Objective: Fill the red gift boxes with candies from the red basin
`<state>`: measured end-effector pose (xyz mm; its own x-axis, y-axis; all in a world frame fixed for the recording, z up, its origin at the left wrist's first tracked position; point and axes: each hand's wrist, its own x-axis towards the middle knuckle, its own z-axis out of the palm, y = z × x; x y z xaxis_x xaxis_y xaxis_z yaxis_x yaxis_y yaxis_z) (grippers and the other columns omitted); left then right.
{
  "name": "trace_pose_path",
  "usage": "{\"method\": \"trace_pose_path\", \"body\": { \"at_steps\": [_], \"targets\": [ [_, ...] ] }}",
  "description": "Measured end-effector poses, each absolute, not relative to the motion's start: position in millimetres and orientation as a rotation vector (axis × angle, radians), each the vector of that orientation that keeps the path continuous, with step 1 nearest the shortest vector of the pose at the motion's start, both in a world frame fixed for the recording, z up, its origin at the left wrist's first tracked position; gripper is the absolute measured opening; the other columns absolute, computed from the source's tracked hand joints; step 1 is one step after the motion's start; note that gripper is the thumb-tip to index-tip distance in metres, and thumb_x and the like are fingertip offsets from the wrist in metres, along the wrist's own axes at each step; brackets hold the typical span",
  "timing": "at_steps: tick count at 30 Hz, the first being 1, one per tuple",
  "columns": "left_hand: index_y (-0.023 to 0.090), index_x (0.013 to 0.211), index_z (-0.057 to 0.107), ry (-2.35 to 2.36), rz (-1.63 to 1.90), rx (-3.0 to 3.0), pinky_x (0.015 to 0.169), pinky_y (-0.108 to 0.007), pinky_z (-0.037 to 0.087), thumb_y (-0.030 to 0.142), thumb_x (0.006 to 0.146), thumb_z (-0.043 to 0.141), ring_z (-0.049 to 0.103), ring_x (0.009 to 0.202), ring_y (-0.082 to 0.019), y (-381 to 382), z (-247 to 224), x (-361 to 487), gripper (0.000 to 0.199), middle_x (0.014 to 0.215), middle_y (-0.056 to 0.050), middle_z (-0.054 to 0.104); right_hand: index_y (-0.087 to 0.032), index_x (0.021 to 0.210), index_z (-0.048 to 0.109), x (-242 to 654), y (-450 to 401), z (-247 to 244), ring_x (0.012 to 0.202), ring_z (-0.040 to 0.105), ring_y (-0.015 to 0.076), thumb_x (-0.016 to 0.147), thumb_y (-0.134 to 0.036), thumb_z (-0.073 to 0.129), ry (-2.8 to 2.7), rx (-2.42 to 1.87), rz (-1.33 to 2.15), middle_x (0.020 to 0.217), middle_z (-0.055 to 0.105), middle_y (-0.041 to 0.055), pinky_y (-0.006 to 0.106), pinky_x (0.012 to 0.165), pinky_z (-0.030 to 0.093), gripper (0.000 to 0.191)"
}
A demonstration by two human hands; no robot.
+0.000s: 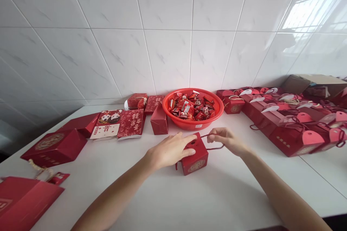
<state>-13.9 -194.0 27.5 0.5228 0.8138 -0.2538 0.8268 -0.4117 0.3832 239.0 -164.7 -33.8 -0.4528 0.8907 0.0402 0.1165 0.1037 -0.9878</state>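
A small red gift box [199, 158] with a gold round emblem stands on the white table in front of me. My left hand [168, 151] grips its top, thumb and fingers pressed on the upper faces and partly covering them. A dark red cord [215, 148] runs out of the box on the right as a loop. Its far end is pinched between the fingertips of my right hand [227, 140], just right of the box. A short cord end [176, 166] hangs at the box's left side, below my left hand.
Behind the box is a red plastic basket [193, 126] of wrapped candies. Many red boxes [282, 139] fill the right side, near a cardboard carton [317, 79]. At left lie red packets [131, 122], larger boxes [55, 148] and a red bag [24, 202]. A tiled wall [168, 57] bounds the back.
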Motion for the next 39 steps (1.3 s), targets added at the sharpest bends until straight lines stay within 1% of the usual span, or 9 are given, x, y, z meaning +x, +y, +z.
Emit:
{"method": "trace_pose_path", "body": {
  "at_steps": [6, 11, 14, 17, 20, 24, 27, 31, 39],
  "targets": [
    [0.034, 0.136, 0.058, 1.239, 0.169, 2.26, 0.085, -0.034, 0.05, 0.053, 0.093, 0.054, 0.064, 0.1, -0.026, -181.7, 13.9, -9.4, 0.047, 0.114, -0.008, 0.059, -0.019, 0.071, 0.064, 232.9, -166.5, 10.9, 0.07, 0.06, 0.0156, 0.081, -0.046, 0.076, -1.649, -0.754, 1.459, 0.071, 0.067, 0.0021, 0.032, 0.074, 0.049, 0.032],
    [0.031, 0.129, 0.066, 1.219, 0.327, 2.23, 0.09, -0.039, 0.051, 0.051, 0.088, 0.062, 0.062, 0.109, -0.03, -173.0, 9.6, -5.4, 0.045, 0.109, -0.007, 0.061, -0.018, 0.074, 0.061, 216.3, -160.0, 19.9, 0.062, 0.056, 0.012, 0.078, -0.046, 0.078, -1.874, -0.884, 1.52, 0.07, 0.062, -0.0016, 0.027, 0.06, 0.046, 0.033],
    [0.024, 0.119, 0.071, 1.125, 0.368, 2.146, 0.089, -0.039, 0.052, 0.037, 0.084, 0.068, 0.064, 0.104, -0.029, -166.9, 15.1, -9.9, 0.038, 0.109, -0.008, 0.067, -0.019, 0.075, 0.061, 209.9, -155.0, 16.5, 0.056, 0.051, 0.0104, 0.075, -0.046, 0.079, -1.976, -0.965, 1.446, 0.066, 0.057, -0.0041, 0.025, 0.052, 0.042, 0.033],
    [0.022, 0.126, 0.065, 1.01, 0.449, 1.902, 0.084, -0.035, 0.055, 0.024, 0.078, 0.071, 0.068, 0.092, -0.021, -160.8, 27.5, -19.9, 0.048, 0.126, -0.009, 0.066, -0.018, 0.076, 0.063, 208.6, -152.4, 17.3, 0.055, 0.05, 0.0102, 0.075, -0.045, 0.078, -1.995, -1.008, 1.407, 0.065, 0.058, -0.004, 0.024, 0.05, 0.042, 0.03],
    [0.021, 0.129, 0.06, 0.968, 0.624, 1.622, 0.084, -0.037, 0.057, 0.025, 0.079, 0.072, 0.069, 0.081, -0.015, -160.1, 44.1, -28.6, 0.052, 0.138, -0.011, 0.058, -0.018, 0.073, 0.064, 211.2, -151.8, 24.3, 0.058, 0.056, 0.0119, 0.076, -0.045, 0.078, -1.944, -1.008, 1.402, 0.067, 0.062, -0.002, 0.026, 0.055, 0.046, 0.03],
    [0.02, 0.125, 0.062, 0.782, 0.781, 1.439, 0.1, -0.043, 0.053, 0.031, 0.086, 0.07, 0.065, 0.114, -0.024, -169.2, 63.5, -24.7, 0.042, 0.134, -0.012, 0.06, -0.017, 0.07, 0.063, 214.6, -153.7, 36.2, 0.063, 0.059, 0.0134, 0.077, -0.048, 0.077, -1.86, -1.003, 1.343, 0.067, 0.064, 0.0002, 0.028, 0.062, 0.048, 0.034],
    [0.023, 0.128, 0.061, 0.708, 0.815, 1.47, 0.106, -0.046, 0.049, 0.033, 0.088, 0.067, 0.054, 0.131, -0.028, -177.4, 71.2, -10.4, 0.042, 0.143, -0.011, 0.055, -0.017, 0.07, 0.063, 212.1, -158.6, 42.9, 0.067, 0.059, 0.0142, 0.077, -0.05, 0.078, -1.84, -0.98, 1.291, 0.067, 0.063, 0.0006, 0.029, 0.063, 0.048, 0.036],
    [0.026, 0.133, 0.058, 0.703, 0.869, 1.588, 0.113, -0.047, 0.043, 0.035, 0.088, 0.068, 0.047, 0.139, -0.029, -184.9, 74.0, 11.0, 0.046, 0.152, -0.009, 0.048, -0.018, 0.077, 0.067, 204.3, -169.3, 45.7, 0.072, 0.059, 0.0167, 0.077, -0.047, 0.076, -1.825, -1.032, 1.097, 0.075, 0.065, 0.0024, 0.03, 0.065, 0.048, 0.03],
    [0.023, 0.13, 0.057, 0.666, 0.899, 1.662, 0.112, -0.045, 0.045, 0.027, 0.087, 0.067, 0.051, 0.135, -0.028, -192.7, 70.4, 36.8, 0.045, 0.132, -0.008, 0.062, -0.019, 0.074, 0.063, 202.3, -186.1, 40.6, 0.069, 0.057, 0.0175, 0.082, -0.043, 0.066, -1.666, -1.094, 0.851, 0.072, 0.065, 0.0029, 0.03, 0.061, 0.046, 0.025]
  ]
}}
